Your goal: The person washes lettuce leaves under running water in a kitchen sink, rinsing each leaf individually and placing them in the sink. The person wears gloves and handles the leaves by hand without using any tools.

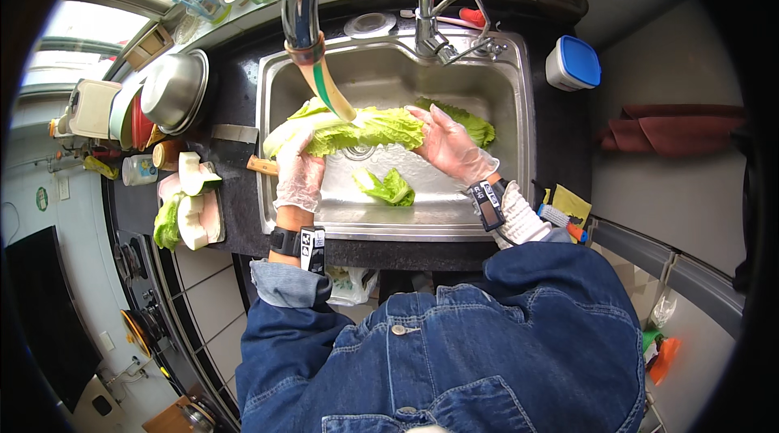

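A long, frilly yellow-green bunch of lettuce leaves [369,126] spans the sink between my gloved hands, below the end of the tap's hose [329,90]. My left hand [300,176] grips its pale left end, fingers wrapped round it and partly hidden. The lettuce's right end sits in the fingers of my right hand [456,147], with the palm turned partly upward. Lower in the steel sink [389,226] lies a loose small lettuce leaf [391,188], near the drain. Another, darker green leaf [471,122] rests behind my right hand. Whether water runs cannot be made out.
A wooden-handled knife [261,165] lies at the sink's left rim. Left of it are pale cut vegetable pieces [192,220] on a board and stacked steel bowls [173,92]. The curved tap [302,3] overhangs the sink. A blue-lidded tub [578,62] stands at the right.
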Demonstrator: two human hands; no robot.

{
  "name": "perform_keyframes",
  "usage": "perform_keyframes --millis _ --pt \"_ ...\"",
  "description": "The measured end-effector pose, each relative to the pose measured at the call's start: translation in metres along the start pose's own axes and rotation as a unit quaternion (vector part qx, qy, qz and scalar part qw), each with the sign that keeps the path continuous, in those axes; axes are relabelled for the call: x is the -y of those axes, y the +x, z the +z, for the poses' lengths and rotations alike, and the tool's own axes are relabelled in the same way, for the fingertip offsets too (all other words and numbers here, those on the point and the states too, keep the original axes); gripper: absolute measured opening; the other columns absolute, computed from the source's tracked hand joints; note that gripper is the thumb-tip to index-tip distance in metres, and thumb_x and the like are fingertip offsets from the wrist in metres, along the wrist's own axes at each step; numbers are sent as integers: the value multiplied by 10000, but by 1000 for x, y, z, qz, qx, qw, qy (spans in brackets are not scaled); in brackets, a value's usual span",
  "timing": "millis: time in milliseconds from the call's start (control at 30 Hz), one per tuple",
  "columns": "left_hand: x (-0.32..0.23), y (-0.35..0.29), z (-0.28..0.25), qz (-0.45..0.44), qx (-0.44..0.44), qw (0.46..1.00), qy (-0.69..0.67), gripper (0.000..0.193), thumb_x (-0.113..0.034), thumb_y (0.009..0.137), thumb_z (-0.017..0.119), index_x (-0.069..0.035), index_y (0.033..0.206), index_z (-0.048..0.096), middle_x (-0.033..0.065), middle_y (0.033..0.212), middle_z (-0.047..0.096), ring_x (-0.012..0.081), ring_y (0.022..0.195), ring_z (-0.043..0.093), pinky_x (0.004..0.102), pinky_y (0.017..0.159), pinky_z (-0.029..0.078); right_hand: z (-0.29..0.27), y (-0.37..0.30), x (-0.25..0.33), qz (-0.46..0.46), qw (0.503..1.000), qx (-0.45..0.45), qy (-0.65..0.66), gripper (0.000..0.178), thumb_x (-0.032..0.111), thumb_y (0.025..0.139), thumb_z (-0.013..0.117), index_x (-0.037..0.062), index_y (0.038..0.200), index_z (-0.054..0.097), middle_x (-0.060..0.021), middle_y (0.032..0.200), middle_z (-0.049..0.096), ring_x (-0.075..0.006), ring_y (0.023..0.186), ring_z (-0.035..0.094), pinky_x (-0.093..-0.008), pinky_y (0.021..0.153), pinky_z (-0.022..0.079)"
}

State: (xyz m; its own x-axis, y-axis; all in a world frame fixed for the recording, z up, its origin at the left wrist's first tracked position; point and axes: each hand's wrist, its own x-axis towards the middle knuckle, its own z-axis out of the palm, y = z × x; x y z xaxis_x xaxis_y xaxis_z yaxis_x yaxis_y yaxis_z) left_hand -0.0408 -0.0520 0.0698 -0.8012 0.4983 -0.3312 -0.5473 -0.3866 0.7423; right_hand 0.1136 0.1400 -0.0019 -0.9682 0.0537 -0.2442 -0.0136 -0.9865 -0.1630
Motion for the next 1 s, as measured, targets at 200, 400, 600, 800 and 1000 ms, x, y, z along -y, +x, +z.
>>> perform_keyframes --millis 200,400,600,800,1000 --pt "-14 -15 -1 8 2 999 -40 351 13 792 533 74 1127 449 172 1083 538 266 1016 534 371 938 419 11 -2 -6 19 996 9 -86 415 117 874 506 8 1241 347 -146 1196 462 -219 1058 516 -330 866 486" --pt "-28 -26 -8 36 -15 999 -28 358 24 799 534 57 1145 448 163 1109 532 262 1029 529 370 943 412 19 2 -20 10 994 -25 -102 339 98 860 528 -1 1174 446 -123 1108 527 -203 1021 530 -306 869 460" --pt "-29 -36 -11 50 -9 999 -8 343 29 814 513 54 1149 446 160 1117 531 259 1035 528 370 938 416 15 24 -35 -45 966 -103 -235 433 107 823 591 15 1215 432 -70 1131 529 -164 966 547 -290 883 435" --pt "-36 -32 -24 56 0 998 -18 361 26 822 502 78 1169 420 190 1142 514 279 1056 518 378 950 406 19 28 -31 -6 957 -119 -265 533 -16 765 591 -7 1253 378 -82 1143 516 -165 944 551 -266 860 448" --pt "-38 -28 -30 61 -26 998 -16 353 29 827 493 83 1168 422 202 1141 515 280 1063 515 376 952 405 28 14 -13 43 987 17 -157 655 -37 737 566 -66 1301 234 -120 1284 384 -188 1066 496 -291 927 420"
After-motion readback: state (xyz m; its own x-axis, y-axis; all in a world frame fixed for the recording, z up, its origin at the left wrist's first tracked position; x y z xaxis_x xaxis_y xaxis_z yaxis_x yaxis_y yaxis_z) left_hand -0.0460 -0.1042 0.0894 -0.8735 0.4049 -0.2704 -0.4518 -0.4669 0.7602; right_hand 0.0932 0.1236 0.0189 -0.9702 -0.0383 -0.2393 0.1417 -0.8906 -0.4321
